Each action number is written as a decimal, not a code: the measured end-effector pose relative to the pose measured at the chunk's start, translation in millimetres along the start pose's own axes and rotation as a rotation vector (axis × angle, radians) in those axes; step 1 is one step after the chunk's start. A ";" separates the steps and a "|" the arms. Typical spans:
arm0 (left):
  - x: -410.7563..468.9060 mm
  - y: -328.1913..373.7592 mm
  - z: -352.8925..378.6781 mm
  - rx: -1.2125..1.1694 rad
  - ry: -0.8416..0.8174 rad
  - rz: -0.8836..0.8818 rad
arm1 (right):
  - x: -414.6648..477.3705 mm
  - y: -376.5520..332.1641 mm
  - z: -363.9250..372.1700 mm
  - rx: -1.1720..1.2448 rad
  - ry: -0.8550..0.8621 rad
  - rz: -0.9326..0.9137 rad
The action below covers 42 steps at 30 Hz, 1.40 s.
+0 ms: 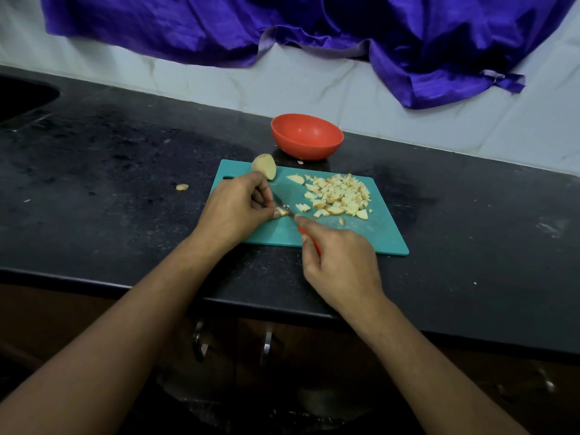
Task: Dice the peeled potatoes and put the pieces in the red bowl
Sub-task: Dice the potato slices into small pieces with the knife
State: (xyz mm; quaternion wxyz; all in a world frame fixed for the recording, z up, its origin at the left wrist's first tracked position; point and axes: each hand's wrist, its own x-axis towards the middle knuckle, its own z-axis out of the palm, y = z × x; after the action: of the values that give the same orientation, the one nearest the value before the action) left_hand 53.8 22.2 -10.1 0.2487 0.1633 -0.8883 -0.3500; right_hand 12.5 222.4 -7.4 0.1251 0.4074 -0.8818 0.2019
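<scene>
Head view. A black speckled stone countertop (125, 183) ran across the frame, backed by a pale tiled wall (314, 89) over which a purple satin cloth (314, 26) hung in folds. A teal rectangular plastic cutting board (376, 233) lay flat on the countertop. A round red plastic bowl (307, 149) stood upright on the countertop just beyond the board's far edge.

The left hand (233, 211) rested on the board's left part, its fingers curled down and pinching a small potato piece (280, 211) against the board. The right hand (339, 262) was clamped round the red handle of a small kitchen knife (282, 205), forefinger stretched along the top. The blade pointed away from the person and lay just beside the pinched piece; whether it touched could not be told.

A loose heap of pale diced potato (339, 196) covered the board's right part. An uncut potato half (264, 166) sat at the board's far left corner, just beyond the left hand. One stray potato scrap (182, 187) lay on the countertop to the left of the board.
</scene>
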 end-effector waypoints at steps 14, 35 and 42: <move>-2.0 2.3 -0.8 0.055 0.023 -0.002 | 0.7 0.6 0.1 0.061 0.035 0.051; -1.8 4.8 -4.2 0.020 0.001 -0.067 | 1.0 2.1 -0.7 0.047 0.042 0.075; -2.0 2.4 -6.5 -0.001 -0.029 -0.056 | -0.5 1.0 -0.3 0.013 0.019 -0.030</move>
State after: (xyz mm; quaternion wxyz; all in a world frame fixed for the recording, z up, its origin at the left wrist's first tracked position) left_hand 58.8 21.2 -5.0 0.2259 0.1829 -0.8867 -0.3595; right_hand 12.1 223.5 -7.6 0.1340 0.4196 -0.8729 0.2098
